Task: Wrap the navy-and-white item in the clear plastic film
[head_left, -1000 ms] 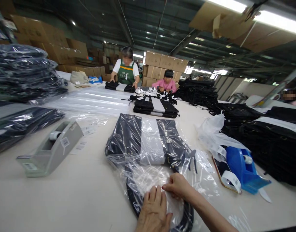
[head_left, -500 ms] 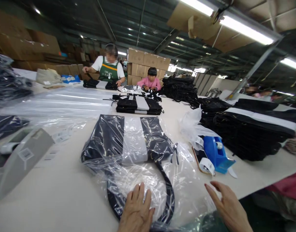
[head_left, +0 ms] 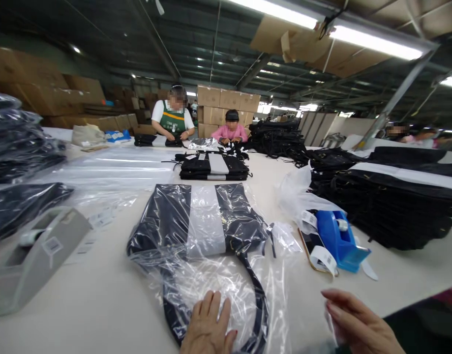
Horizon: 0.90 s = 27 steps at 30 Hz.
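A black bag with a pale centre stripe (head_left: 205, 221) lies flat on the table inside a clear plastic sleeve (head_left: 214, 275), its dark strap curling toward me. My left hand (head_left: 208, 327) rests flat, fingers apart, on the near end of the sleeve over the strap. My right hand (head_left: 358, 324) hovers off the table's near right edge, fingers loosely curled; something thin and clear may be pinched in it, too blurred to tell.
A blue tape dispenser (head_left: 340, 241) with white labels (head_left: 323, 258) sits right of the bag. A grey tape dispenser (head_left: 34, 255) stands at left, beside bagged dark stacks (head_left: 19, 147). Piles of black bags (head_left: 391, 191) fill the right. Two people (head_left: 174, 118) work at the far end.
My right hand has lifted off the plastic sleeve and swung out to the right, past the table edge. My left hand stays pressed on the sleeve. The view has shifted slightly.
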Tool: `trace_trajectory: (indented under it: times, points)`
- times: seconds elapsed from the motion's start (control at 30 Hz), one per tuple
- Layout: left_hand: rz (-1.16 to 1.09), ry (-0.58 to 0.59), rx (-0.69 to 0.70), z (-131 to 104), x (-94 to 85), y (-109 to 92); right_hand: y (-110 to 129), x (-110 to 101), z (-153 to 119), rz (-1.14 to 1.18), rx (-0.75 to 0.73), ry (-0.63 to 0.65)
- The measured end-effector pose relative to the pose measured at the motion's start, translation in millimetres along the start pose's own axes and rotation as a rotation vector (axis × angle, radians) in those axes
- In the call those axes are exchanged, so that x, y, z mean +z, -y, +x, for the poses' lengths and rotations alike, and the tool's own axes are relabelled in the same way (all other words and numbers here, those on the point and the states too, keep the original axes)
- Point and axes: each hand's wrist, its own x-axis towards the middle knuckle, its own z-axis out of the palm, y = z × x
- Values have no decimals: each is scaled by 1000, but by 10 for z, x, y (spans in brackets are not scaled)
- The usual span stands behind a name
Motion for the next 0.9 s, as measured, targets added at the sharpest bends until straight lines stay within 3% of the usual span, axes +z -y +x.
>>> trace_trajectory:
  times: [0.1,0.17,0.27,0.33,0.43,0.57,0.73,0.8,0.9]
  points:
    - [-38,38,-17,-8,70,1,388,612,117,-14,-111,317]
    - [-97,62,-24,-18,139,-24,495,1073,206,-76,-138,531]
    - [-242,87,-104,-33,228,-95,449,1607,358,-235,-30,745]
    - [-409,61,-249,-28,229,-124,358,1780,453,-306,41,807]
    - [-845,-34,-536,45,104,-71,258,1821,543,-337,25,813]
    - [-1556,-25,-796,327,-153,117,231,1777,546,-324,-45,760]
    - [-1577,17,-967,740,-284,217,194,1739,546,-347,-154,697]
    - [-1576,30,-1010,831,-283,241,191,1667,591,-458,-322,620]
    - [-1544,36,-1012,890,-264,300,242,1510,715,-712,-700,431]
